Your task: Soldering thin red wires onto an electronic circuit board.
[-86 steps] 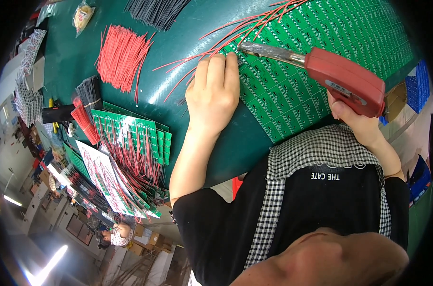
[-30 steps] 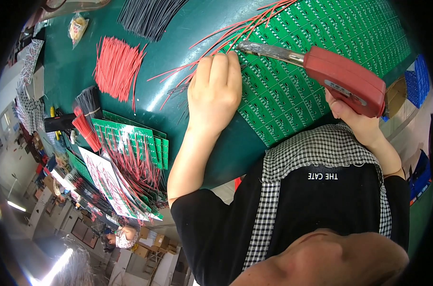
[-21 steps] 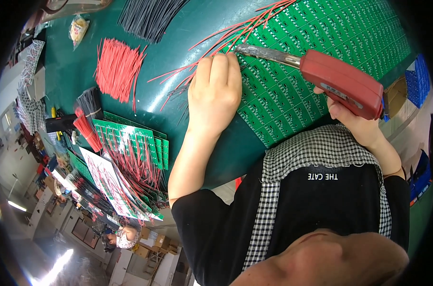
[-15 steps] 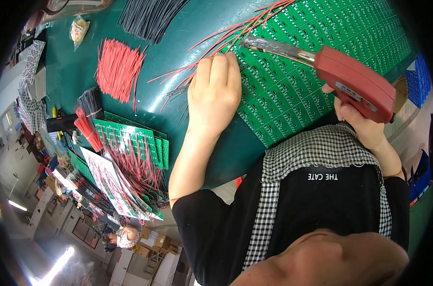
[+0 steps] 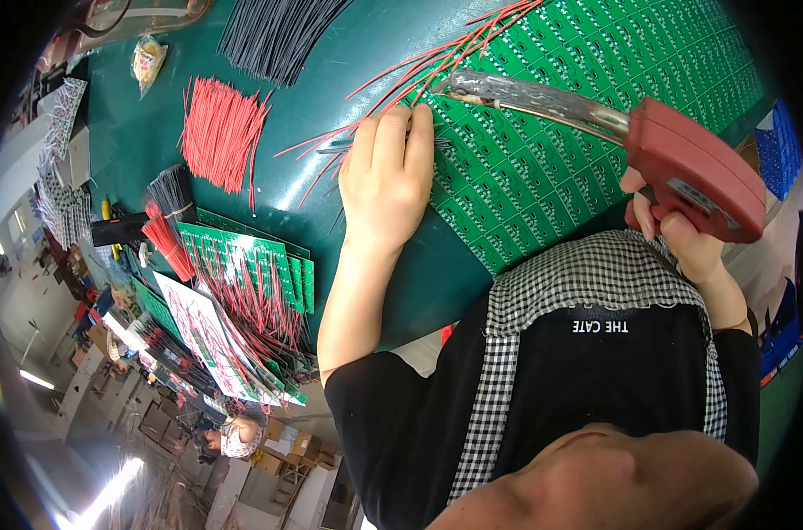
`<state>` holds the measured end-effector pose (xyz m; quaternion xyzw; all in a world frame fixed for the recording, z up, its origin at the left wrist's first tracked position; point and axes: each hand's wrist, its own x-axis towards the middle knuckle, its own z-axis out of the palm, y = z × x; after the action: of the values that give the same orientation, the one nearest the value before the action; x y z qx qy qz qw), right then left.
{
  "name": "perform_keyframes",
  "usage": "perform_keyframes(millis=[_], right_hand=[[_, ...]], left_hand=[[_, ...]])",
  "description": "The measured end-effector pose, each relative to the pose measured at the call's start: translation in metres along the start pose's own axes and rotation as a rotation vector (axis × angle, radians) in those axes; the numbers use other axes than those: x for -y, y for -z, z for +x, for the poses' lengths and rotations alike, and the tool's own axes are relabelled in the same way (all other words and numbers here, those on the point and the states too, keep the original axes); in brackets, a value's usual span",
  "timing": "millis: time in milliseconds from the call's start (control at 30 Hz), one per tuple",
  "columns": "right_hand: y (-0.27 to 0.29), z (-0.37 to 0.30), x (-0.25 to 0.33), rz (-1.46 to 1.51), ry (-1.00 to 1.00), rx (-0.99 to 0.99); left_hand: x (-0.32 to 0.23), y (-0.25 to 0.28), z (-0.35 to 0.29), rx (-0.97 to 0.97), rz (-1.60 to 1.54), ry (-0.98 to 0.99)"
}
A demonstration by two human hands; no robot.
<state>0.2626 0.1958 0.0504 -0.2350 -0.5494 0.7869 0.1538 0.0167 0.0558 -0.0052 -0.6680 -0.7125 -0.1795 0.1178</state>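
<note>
My right hand [image 5: 684, 238] grips a red soldering gun [image 5: 697, 168] by its handle. Its long dark metal barrel [image 5: 534, 95] reaches left over a large green sheet of circuit boards [image 5: 525, 168], and the tip is just right of my left fingertips. My left hand [image 5: 388, 181] rests at the sheet's left edge, fingers bent down and closed over thin wires; the fingertips are partly hidden. Loose red wires [image 5: 401, 75] lie across the sheet's upper left corner and pass by that hand. A few black wires [image 5: 335, 150] stick out beneath it.
On the green table [image 5: 304, 115] lie a pile of red wires [image 5: 220, 132] and a bundle of black wires [image 5: 282, 35]. Wired green boards [image 5: 269, 265] are stacked left of my left forearm. A small yellowish packet [image 5: 148, 62] sits at the far left. Blue bins [image 5: 777, 150] stand at the right.
The soldering gun and my right hand have shifted right and slightly nearer to me, while the tip has moved a little left. My left hand has slid slightly left.
</note>
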Motion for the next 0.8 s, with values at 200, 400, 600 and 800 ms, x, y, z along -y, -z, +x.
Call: perform_keyframes(millis=[200,400,600,800], right_hand=[[-0.003,0.002,-0.008,-0.171,-0.162,-0.017],[-0.009,0.012,-0.002,-0.251,-0.225,-0.064],[-0.017,0.017,-0.004,-0.125,-0.214,-0.126],[-0.019,0.018,-0.004,-0.138,-0.198,-0.141]], left_hand=[[0.005,0.007,-0.002,0.001,0.037,-0.025],[0.000,0.000,0.002,-0.017,0.011,-0.027],[-0.002,0.004,0.001,0.007,-0.016,0.050],[0.000,0.003,0.000,0.009,0.033,-0.008]])
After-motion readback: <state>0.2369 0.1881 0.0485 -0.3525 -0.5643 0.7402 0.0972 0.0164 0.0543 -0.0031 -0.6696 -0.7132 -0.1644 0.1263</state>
